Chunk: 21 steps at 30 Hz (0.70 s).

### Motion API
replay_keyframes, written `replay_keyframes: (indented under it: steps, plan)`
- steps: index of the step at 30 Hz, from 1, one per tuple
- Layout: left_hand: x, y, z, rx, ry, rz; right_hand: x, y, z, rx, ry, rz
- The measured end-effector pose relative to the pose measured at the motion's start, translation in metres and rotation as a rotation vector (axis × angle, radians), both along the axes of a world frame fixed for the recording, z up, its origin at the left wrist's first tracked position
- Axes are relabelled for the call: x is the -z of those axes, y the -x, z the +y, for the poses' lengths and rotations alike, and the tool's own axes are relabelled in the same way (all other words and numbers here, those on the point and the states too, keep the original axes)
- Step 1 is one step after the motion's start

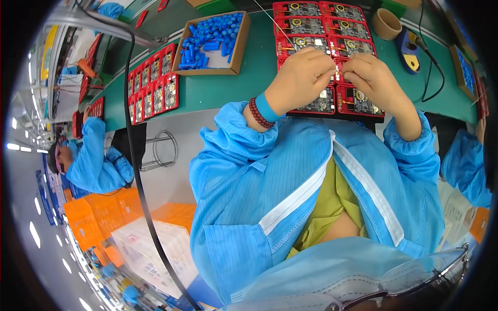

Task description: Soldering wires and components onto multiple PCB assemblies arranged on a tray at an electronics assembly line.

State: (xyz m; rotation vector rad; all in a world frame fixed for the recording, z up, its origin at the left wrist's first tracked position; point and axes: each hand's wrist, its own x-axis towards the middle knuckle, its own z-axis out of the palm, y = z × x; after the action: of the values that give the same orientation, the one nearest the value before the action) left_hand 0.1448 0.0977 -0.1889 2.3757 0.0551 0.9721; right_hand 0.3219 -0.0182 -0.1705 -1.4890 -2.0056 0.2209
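We see our L hand & R hand nearly meeting, fingers bent, over red-framed PCBs on the green bench; can't tell if either grips anything. To our L sit more red-framed boards & a cardboard box w/ blue cylinders; brown roll to our R.

Red frames are moulded in glossy plastic. Blue cylinders are sheathed in smooth, shiny plastic; their box is formed of matt cardboard. The surface is finished smooth with a low sheen. The jacket is made of finely striped cloth.
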Motion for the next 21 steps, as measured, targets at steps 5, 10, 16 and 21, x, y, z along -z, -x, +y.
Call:
replay_keyframes:
  steps: [5, 10, 16, 21]
  plan:
    - [0.001, 0.009, 0.015, -0.083, -0.082, 0.068, -0.009, -0.021, 0.008, 0.007, -0.031, -0.044]
    - [0.017, 0.022, 0.047, -0.280, 0.000, 0.071, 0.004, -0.058, 0.032, 0.110, -0.113, 0.002]
    - [0.014, 0.075, 0.081, -0.764, -0.254, 0.250, 0.026, -0.085, 0.062, 0.308, -0.034, 0.073]
    - [0.042, 0.099, 0.092, -0.889, -0.343, 0.461, 0.045, -0.090, 0.080, 0.231, 0.055, 0.114]
